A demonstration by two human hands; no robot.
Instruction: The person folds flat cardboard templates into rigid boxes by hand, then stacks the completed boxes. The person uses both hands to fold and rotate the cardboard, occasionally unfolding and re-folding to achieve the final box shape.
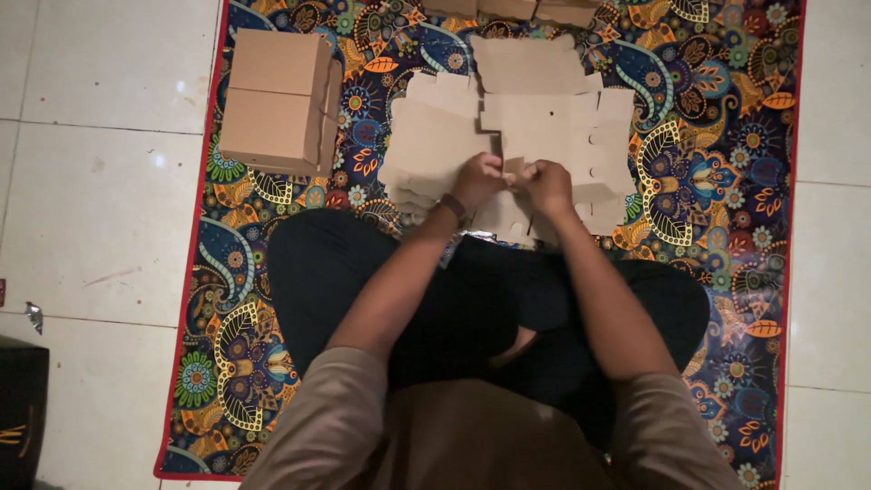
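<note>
Now both hands' fingers point(513, 174) pinching flat cardboard blank point(544, 136) near edge; folded boxes point(277, 100) left

Blank: a flat, unfolded brown cardboard blank point(544, 136) is lying on the patterned mat in front of the crossed legs, its cut flaps and slots spreading outward.
Near edge: it is lifting slightly where both hands are pinching it.
Stack: more flat blanks point(435, 136) are lying under and left of it, overlapping unevenly.
Colour: plain tan, unprinted.
</note>
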